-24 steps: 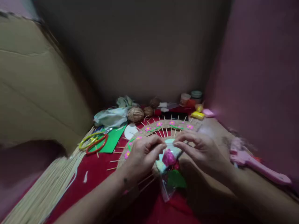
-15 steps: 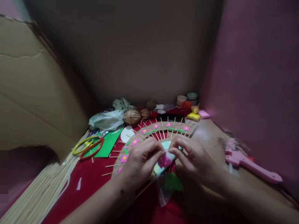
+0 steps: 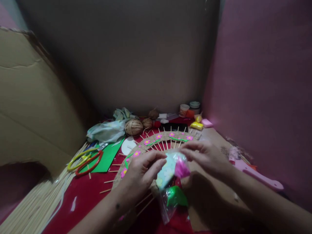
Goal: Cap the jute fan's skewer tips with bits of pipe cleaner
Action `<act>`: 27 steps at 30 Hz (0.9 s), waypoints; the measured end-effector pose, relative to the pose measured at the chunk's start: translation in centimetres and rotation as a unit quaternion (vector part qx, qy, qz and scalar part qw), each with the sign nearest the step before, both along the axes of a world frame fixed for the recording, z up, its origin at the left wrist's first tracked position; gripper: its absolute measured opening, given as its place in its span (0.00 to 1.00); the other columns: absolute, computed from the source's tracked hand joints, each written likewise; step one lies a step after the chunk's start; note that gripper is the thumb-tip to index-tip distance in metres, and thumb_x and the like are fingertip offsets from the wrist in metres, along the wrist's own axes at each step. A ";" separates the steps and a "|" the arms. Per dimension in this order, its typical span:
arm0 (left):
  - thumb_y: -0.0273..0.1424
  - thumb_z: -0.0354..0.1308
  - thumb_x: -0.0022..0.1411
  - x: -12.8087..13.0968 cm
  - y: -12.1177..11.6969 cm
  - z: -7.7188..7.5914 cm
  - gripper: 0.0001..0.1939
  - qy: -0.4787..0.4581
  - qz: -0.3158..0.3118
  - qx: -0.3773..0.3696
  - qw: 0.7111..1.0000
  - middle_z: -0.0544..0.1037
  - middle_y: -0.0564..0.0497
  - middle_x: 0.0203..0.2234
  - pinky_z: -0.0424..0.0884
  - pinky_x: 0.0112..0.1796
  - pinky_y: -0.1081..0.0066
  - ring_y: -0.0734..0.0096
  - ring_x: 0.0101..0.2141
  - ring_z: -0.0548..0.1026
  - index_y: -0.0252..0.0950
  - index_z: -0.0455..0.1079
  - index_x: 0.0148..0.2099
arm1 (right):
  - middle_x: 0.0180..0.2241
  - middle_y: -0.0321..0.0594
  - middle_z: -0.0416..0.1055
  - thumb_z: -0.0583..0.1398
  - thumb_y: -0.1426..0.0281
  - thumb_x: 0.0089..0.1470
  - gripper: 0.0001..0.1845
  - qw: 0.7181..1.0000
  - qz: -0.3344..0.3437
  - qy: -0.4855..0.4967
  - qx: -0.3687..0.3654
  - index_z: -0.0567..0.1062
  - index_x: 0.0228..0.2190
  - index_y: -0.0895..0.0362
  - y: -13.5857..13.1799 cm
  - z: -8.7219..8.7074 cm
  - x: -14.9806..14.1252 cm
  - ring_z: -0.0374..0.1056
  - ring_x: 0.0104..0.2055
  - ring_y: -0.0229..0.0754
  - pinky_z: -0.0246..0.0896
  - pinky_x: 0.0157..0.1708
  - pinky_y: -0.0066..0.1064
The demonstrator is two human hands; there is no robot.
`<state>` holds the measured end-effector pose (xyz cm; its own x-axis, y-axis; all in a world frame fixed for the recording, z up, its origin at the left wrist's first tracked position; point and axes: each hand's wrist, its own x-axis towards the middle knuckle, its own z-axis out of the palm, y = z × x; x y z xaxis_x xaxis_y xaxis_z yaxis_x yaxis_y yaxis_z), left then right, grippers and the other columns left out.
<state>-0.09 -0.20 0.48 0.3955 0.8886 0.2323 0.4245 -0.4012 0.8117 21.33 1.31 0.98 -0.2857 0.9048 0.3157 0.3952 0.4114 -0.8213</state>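
From the fingers of my right hand [image 3: 207,157] hangs a small clear plastic bag with a pink lump [image 3: 181,168] inside, perhaps modelling clay. My left hand [image 3: 143,170] is to its left, thumb and fingers apart, with nothing seen in them. Under both hands lies a fan-shaped piece of woven twine and thin sticks [image 3: 163,138], decorated with pink flowers and green stems. A pale blue patterned cloth [image 3: 164,172] covers its centre. Just below the cloth is another clear bag with a bright green lump [image 3: 175,196].
Scissors [image 3: 89,162] lie on green sheet [image 3: 107,157] at the left, near a bundle of sticks [image 3: 48,198]. Twine balls [image 3: 134,127], a plastic cup [image 3: 184,110] and yellow packets [image 3: 196,125] stand at the back. A pink glue gun [image 3: 255,174] is at the right.
My hands were close together, pinching at the top of the pink lump's bag. They have since parted, and the bag has swung right with my right hand. The view has shifted slightly.
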 end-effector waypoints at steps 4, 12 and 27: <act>0.37 0.51 0.62 -0.9 0.4 0.1 0.12 -0.037 0.038 -0.037 0.998 0.69 0.54 0.24 0.63 0.23 0.78 0.80 0.23 0.66 0.35 0.71 0.36 | 0.18 0.34 0.66 0.58 0.75 0.49 0.06 0.986 -0.160 0.045 -0.029 0.75 0.25 0.61 4.9 1.5 3.4 0.59 0.20 0.31 0.56 0.21 0.24; 0.35 0.52 0.61 -1.1 1.5 -0.2 0.11 -0.038 0.053 -0.038 0.997 0.68 0.54 0.21 0.61 0.22 0.79 0.81 0.21 0.65 0.33 0.71 0.33 | 0.22 0.41 0.69 0.55 0.71 0.53 0.11 0.916 -0.355 0.092 -0.164 0.70 0.39 0.63 12.2 2.7 5.8 0.60 0.16 0.33 0.53 0.16 0.25; 0.31 0.53 0.58 -1.3 2.1 -0.3 0.09 -0.071 0.044 -0.057 0.995 0.66 0.56 0.17 0.60 0.20 0.79 0.82 0.19 0.63 0.31 0.69 0.30 | 0.45 0.46 0.66 0.57 0.75 0.48 0.16 0.960 0.100 -0.232 0.119 0.69 0.41 0.57 -5.9 -6.8 -2.6 0.63 0.46 0.45 0.62 0.44 0.38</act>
<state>-1.40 1.85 0.14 0.2856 0.9421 0.1759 0.3312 -0.2692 0.9043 18.75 -4.60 -5.81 -0.6064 0.7350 0.3034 0.5897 0.6717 -0.4485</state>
